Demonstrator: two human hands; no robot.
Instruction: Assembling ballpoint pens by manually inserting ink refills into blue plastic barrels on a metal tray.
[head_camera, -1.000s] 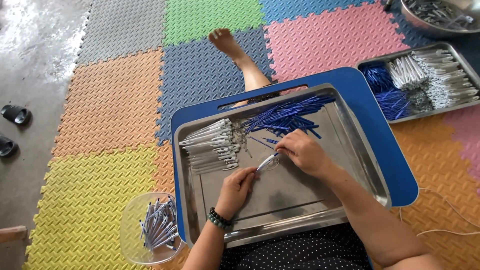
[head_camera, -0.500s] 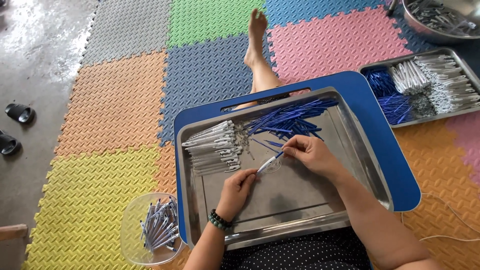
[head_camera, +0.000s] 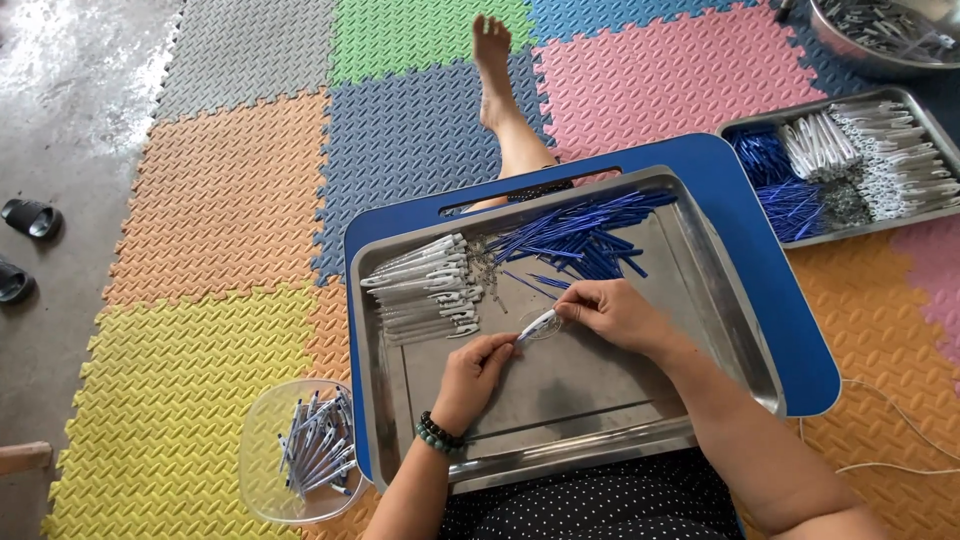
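**Trainee:** What am I holding, and where is it?

**Instructor:** You hold one pen (head_camera: 537, 324) between both hands, over the middle of the steel tray (head_camera: 720, 300) on your lap. Its barrel is white, slim and straight, with a blue section toward the end near your left hand. It lies tilted, lower end toward your left hand (head_camera: 478, 372), upper end toward your right hand (head_camera: 615, 312).

**Trainee:** How are my fingers set?

**Instructor:** The fingers of your left hand are closed in a pinch on the lower tip of the pen. The fingers of your right hand are curled shut around its upper end, hiding that end. Whether the cap end is seated cannot be told from this view.

**Trainee:** What lies around it?

**Instructor:** In the tray, a stack of white pen barrels (head_camera: 425, 288) lies at the far left, and a pile of blue refills (head_camera: 580, 235) lies at the far centre, both apart from your hands. The tray rests on a blue board (head_camera: 790, 330). A clear plastic bowl (head_camera: 262, 450) holding assembled pens stands on the foam floor mat (head_camera: 200, 200), just beside the tray's left near corner. A second tray (head_camera: 905, 215) of parts lies well apart, to your far right.
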